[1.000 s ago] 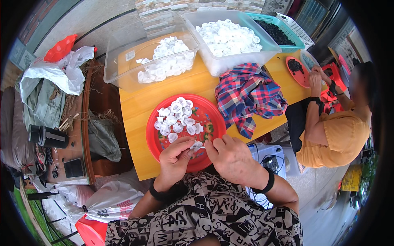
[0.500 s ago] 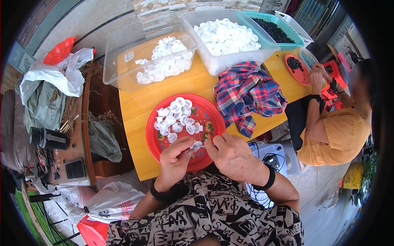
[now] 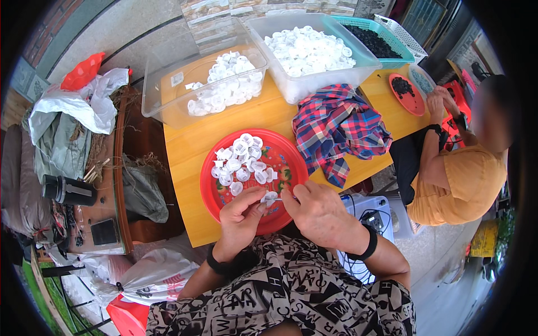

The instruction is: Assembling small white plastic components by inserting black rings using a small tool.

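My left hand [image 3: 240,219] pinches a small round white plastic part [image 3: 269,197] between thumb and fingers, over the near edge of a red round tray [image 3: 207,193]. My right hand [image 3: 325,215] is closed, its fingertips at the other side of that part. Something thin and pale seems to run from the part to the right fingertips, too small to make out. Several similar white plastic parts [image 3: 241,154] lie heaped on the left half of the tray, whose floor has a flower print.
On the yellow table [image 3: 185,168] stand two clear bins [image 3: 151,92] [image 3: 280,84] of white parts and a teal basket [image 3: 412,53] of black pieces. A plaid cloth [image 3: 339,126] lies right of the tray. At right, a co-worker [image 3: 465,179] handles something near a red plate [image 3: 412,103].
My hands stay almost still, both at the white plastic part. The view has shifted very slightly. The co-worker's hands and head have moved a little.
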Motion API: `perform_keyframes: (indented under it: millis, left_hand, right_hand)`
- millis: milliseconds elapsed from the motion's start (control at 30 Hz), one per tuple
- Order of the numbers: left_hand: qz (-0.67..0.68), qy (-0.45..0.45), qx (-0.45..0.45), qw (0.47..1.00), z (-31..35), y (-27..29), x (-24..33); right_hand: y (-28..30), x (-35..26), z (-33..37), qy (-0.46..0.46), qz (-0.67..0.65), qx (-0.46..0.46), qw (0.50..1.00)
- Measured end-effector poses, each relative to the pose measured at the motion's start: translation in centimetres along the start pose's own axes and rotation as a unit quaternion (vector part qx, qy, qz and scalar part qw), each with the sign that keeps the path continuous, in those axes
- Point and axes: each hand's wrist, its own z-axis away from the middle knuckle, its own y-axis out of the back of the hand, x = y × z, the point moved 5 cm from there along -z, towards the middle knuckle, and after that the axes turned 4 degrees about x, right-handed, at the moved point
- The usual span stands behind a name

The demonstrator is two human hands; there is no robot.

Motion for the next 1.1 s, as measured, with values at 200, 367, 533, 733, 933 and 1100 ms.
perform_keyframes:
  millis: [200, 367, 533, 733, 933, 1100]
  left_hand:
    - [0.068, 0.012, 0.011, 0.998, -0.5, -0.1, 0.4]
    - [0.082, 0.001, 0.013, 0.997, -0.6, -0.4, 0.9]
    - [0.089, -0.022, 0.014, 0.996, -0.7, -0.5, 1.0]
    - [0.066, -0.034, 0.006, 0.997, -0.4, -0.5, 0.2]
    - [0.085, 0.034, 0.053, 0.994, -0.7, -0.2, -0.4]
    - [0.151, 0.069, 0.076, 0.983, -0.8, 0.3, -0.9]
  right_hand:
    - [1.0, -0.4, 0.8, -0.061, -0.001, 0.004, 0.998]
    - [0.5, -0.9, 1.2, -0.091, -0.022, 0.003, 0.996]
    - [0.2, -1.0, 0.7, -0.09, -0.019, -0.026, 0.995]
    - [-0.6, -1.9, 0.1, -0.044, 0.075, -0.065, 0.994]
    - [-1.3, -2.3, 0.4, -0.061, 0.036, -0.022, 0.997]
    - [-1.2, -1.4, 1.6, -0.137, -0.075, 0.011, 0.988]
